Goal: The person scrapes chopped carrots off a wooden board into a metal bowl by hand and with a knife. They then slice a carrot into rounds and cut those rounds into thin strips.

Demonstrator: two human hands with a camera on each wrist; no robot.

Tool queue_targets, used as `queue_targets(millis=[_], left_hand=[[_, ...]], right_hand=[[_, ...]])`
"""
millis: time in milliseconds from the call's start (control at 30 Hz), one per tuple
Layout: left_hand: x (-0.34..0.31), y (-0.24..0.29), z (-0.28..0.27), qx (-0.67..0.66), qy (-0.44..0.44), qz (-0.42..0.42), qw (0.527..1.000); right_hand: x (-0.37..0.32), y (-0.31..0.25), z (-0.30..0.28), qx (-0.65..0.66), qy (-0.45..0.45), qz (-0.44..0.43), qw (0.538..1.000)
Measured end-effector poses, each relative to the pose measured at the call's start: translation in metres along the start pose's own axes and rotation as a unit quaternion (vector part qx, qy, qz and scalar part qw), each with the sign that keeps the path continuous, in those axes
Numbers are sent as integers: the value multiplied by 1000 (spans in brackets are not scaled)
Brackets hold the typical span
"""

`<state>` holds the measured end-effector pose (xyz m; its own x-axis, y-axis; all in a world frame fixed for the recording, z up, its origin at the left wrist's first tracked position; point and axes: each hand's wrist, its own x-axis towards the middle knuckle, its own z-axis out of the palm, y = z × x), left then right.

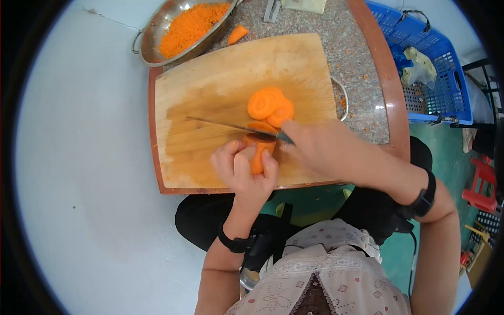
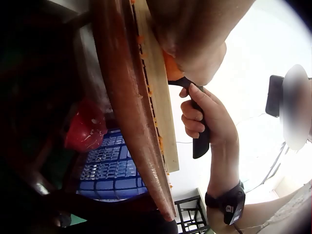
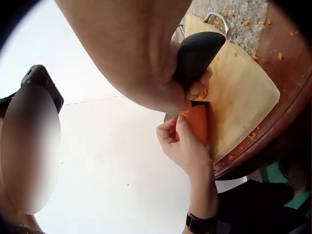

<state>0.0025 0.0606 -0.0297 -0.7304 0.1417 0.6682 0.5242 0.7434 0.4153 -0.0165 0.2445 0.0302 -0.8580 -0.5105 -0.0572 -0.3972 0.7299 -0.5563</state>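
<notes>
A thick carrot piece (image 1: pixel 257 161) stands near the front edge of the wooden cutting board (image 1: pixel 199 89). My left hand (image 1: pixel 242 170) grips it from both sides, fingers on the left and thumb on the right. In my right hand (image 1: pixel 317 147) is a kitchen knife (image 1: pixel 223 125), its blade pointing left across the far end of the carrot. The right wrist view shows the fingers curled round the black knife handle (image 3: pixel 199 56). One slice (image 1: pixel 261 127) lies against the far side of the blade. Several round carrot slices (image 1: pixel 261 105) overlap just beyond it.
A metal pan (image 1: pixel 210 42) of grated carrot (image 1: pixel 184 31) stands at the back left. Close by lies a carrot chunk (image 1: pixel 238 34). The board's metal handle (image 1: pixel 344 100) sticks out on the right, and a blue plastic basket (image 1: pixel 451 79) stands beyond the table edge (image 1: pixel 386 89).
</notes>
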Motion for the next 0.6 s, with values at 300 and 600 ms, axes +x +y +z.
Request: queue_targets(millis=[300,600], left_hand=[[5,2,-3,28,4,36,999],[15,9,-25,46,-165,-55,984]], right_hand=[[-1,33,-41,531,-32,172,829],[-22,65,-12,764,26,203,612]])
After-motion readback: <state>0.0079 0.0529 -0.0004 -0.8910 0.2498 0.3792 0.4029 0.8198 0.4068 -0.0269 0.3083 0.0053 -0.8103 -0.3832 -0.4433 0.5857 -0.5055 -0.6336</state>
